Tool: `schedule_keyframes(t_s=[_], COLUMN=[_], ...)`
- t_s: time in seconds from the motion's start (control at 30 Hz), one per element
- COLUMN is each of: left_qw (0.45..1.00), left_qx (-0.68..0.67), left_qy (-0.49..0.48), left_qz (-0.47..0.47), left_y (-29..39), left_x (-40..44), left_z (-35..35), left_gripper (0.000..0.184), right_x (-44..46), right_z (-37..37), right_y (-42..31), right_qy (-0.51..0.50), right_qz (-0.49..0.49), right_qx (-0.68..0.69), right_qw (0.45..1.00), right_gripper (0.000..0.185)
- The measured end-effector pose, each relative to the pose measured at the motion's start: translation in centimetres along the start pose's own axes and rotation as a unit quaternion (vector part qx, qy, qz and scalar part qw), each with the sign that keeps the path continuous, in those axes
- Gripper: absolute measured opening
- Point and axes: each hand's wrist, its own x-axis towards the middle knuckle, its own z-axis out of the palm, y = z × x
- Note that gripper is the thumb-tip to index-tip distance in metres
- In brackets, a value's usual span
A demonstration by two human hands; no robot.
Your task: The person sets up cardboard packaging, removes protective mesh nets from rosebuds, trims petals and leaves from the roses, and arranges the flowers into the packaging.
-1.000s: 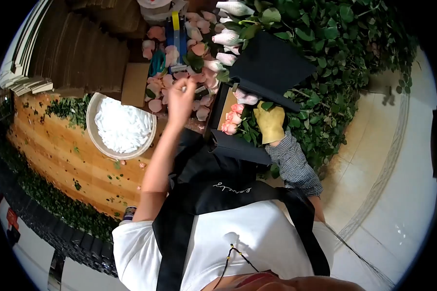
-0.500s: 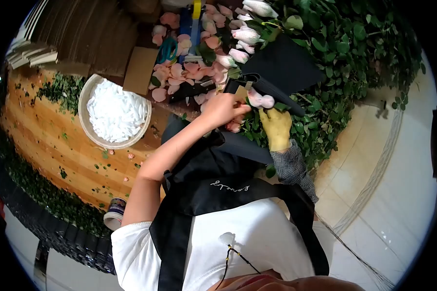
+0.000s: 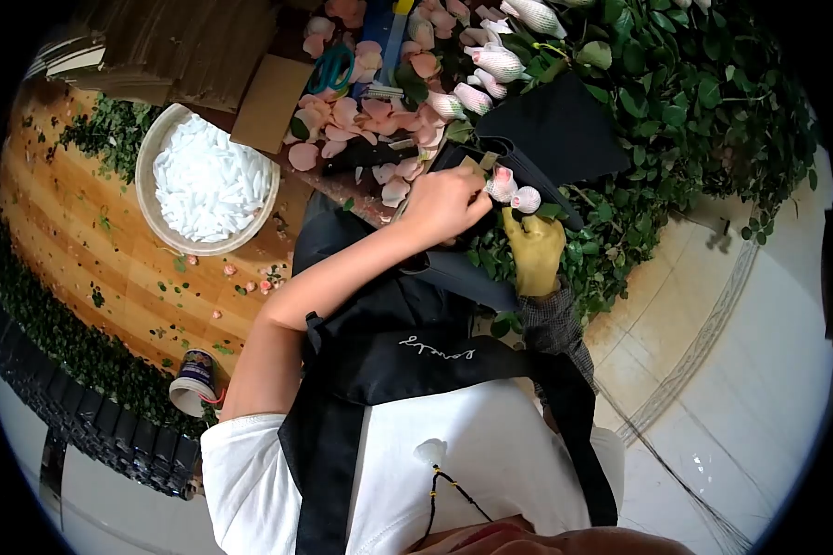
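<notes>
My bare left hand [image 3: 446,203] has its fingers pinched together at a small brown card edge [image 3: 477,166], beside the netted roses; what is between the fingertips is hidden. My right hand [image 3: 535,248], in a yellow glove, is closed just below two pale pink netted roses [image 3: 503,184], whose stems it hides. Dark wrapping [image 3: 557,129] lies behind the roses, and a further dark fold [image 3: 463,280] sits in front of my hands. The peach roses seen earlier are covered by my left hand.
A round tub of white pieces [image 3: 145,171] stands on the wooden table at left. Cardboard stacks [image 3: 185,55], teal scissors [image 3: 331,69], loose petals [image 3: 375,116] and more netted roses [image 3: 500,63] lie ahead. Leafy stems [image 3: 703,111] fill the right; a tape roll [image 3: 192,381] is lower left.
My left hand has moved right from over the petals to the bundle in front of my glove. My gloved hand has shifted slightly right, and the two netted roses now stand clear above it.
</notes>
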Motion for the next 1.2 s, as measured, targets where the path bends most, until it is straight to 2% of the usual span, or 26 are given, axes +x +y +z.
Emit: schedule_keyframes(t_s=[0.03, 0.1, 0.2, 0.27, 0.3, 0.33, 0.4, 0.43, 0.5, 0.53, 0.6, 0.63, 0.67, 0.73, 0.8, 0.83, 0.87, 0.97, 1.0, 1.1, 1.13, 1.17, 1.2], left_qw=[1.000, 0.998, 0.994, 0.997, 0.998, 0.998, 0.943, 0.939, 0.955, 0.967, 0.970, 0.970, 0.967, 0.965, 0.970, 0.983, 0.978, 0.997, 0.996, 0.996, 0.993, 0.987, 0.988], left_qx=[0.000, 0.002, 0.016, -0.018, -0.045, -0.045, -0.289, -0.307, -0.262, -0.218, -0.213, -0.224, -0.235, -0.173, -0.158, -0.135, -0.186, -0.057, -0.066, -0.071, -0.112, -0.152, -0.148], left_qy=[0.029, 0.062, 0.105, 0.067, 0.004, 0.001, -0.154, -0.142, -0.104, -0.066, -0.043, 0.006, 0.054, 0.159, 0.102, 0.083, 0.011, -0.022, -0.043, -0.048, 0.005, 0.055, 0.050], left_qz=[0.008, -0.001, -0.009, -0.028, -0.034, -0.033, -0.063, -0.060, -0.087, -0.112, -0.106, -0.093, -0.080, -0.114, -0.154, -0.092, -0.098, -0.051, -0.048, -0.030, -0.023, -0.018, -0.018], left_y=[-0.2, -0.2, -0.8, -1.2, -1.8, -2.1, -2.1, -1.3, -1.3, -1.2, -1.3, -1.5, -1.9, -3.1, -4.3, -4.5, -4.2, -2.3, -2.1, -2.2, -2.4, -2.6, -3.0], left_x=[0.0, -0.2, -0.4, -0.2, 0.0, 0.1, 0.4, 0.6, 1.1, 1.3, 0.7, 0.0, -0.6, -0.8, -0.6, -0.8, -0.9, -0.2, 0.2, 0.4, 0.0, -0.6, -0.5], left_z=[-0.3, -0.5, -0.8, -1.1, -1.4, -1.5, -2.1, -2.3, -1.2, -0.6, 0.1, 0.3, 0.3, -1.6, -3.7, -3.5, -3.3, -1.7, -1.3, -1.0, -0.8, -0.7, -1.4], left_gripper=[0.016, 0.016, 0.014, 0.016, 0.020, 0.020, 0.027, 0.028, 0.028, 0.028, 0.024, 0.022, 0.019, 0.011, 0.012, 0.017, 0.021, 0.027, 0.025, 0.021, 0.018, 0.016, 0.016], right_x=[0.2, 0.6, 0.6, 0.7, 0.6, 0.5, 0.6, 0.8, 1.1, 0.9, 0.9, 0.3, 0.0, -0.2, -0.5, -0.1, 0.2, 0.3, 0.0, -0.6, -0.8, -1.3, -1.5], right_z=[0.1, 0.5, 0.8, 0.7, 0.7, 0.7, 0.8, 0.7, 0.2, 0.1, 0.4, 0.9, 1.1, 1.7, 2.5, 2.2, 1.9, 2.1, 2.2, 3.6, 4.2, 4.7, 5.0], right_y=[0.0, -0.1, 0.2, 0.4, 0.4, 0.4, 0.3, 0.0, -0.8, -0.9, -0.7, -0.2, -0.1, 0.2, 0.5, 0.1, -0.4, -0.7, -0.6, 0.3, 0.8, 1.0, 1.0], right_qy=[-0.002, 0.011, -0.029, -0.026, -0.022, -0.023, -0.014, -0.013, -0.127, -0.128, -0.132, -0.145, -0.147, -0.125, -0.116, -0.122, -0.127, -0.118, -0.120, -0.139, -0.097, -0.078, -0.056], right_qz=[-0.001, 0.072, 0.043, 0.042, 0.041, 0.043, 0.039, 0.038, 0.088, 0.090, 0.142, 0.183, 0.184, 0.157, 0.139, 0.161, 0.184, 0.178, 0.178, 0.187, 0.104, 0.065, 0.027], right_qx=[0.000, 0.074, 0.032, 0.042, 0.052, 0.052, 0.068, 0.069, 0.063, 0.061, 0.090, 0.110, 0.110, 0.041, 0.046, 0.074, 0.101, 0.060, 0.057, 0.049, -0.003, -0.026, -0.052], right_qw=[1.000, 0.995, 0.998, 0.998, 0.998, 0.997, 0.997, 0.997, 0.986, 0.986, 0.977, 0.966, 0.966, 0.979, 0.982, 0.976, 0.969, 0.975, 0.975, 0.971, 0.990, 0.995, 0.997], right_gripper=[0.013, 0.006, 0.007, 0.009, 0.011, 0.011, 0.012, 0.012, 0.015, 0.015, 0.021, 0.024, 0.024, 0.025, 0.024, 0.025, 0.025, 0.026, 0.026, 0.022, 0.022, 0.022, 0.022])
